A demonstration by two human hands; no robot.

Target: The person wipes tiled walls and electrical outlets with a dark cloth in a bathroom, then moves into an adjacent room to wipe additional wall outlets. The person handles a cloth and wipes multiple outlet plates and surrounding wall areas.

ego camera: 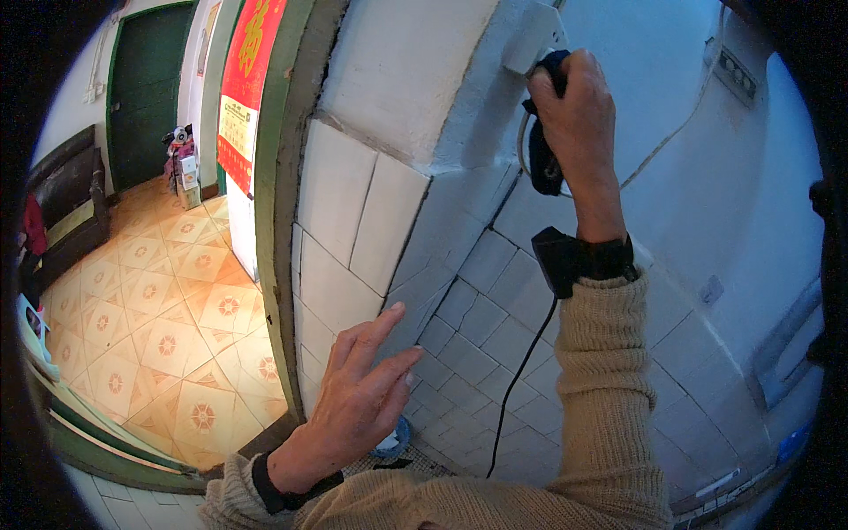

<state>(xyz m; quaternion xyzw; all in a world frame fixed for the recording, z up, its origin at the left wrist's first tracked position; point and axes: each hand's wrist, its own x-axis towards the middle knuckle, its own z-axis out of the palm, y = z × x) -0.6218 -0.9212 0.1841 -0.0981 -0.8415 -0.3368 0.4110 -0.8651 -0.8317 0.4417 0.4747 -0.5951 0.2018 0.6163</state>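
Note:
My right hand (586,112) is raised to a white electrical box (538,36) on the wall. Its fingers are closed on a dark cloth-like bundle (544,156), which hangs down beside the wrist; much of it is hidden by the hand. A pale cable (522,142) loops beside the bundle. Whether the bundle touches the box, I cannot tell. Lower down, my left hand (364,377) holds nothing and has its fingers apart, in front of the white wall tiles (341,265). Contact with the tiles is not clear.
A green door frame (281,199) borders the tiled wall, with a red hanging calendar (248,86) beyond it. A black cord (523,377) runs down from my right wrist. A blue basin (394,440) stands on the floor. Another wall socket panel (732,73) is at upper right.

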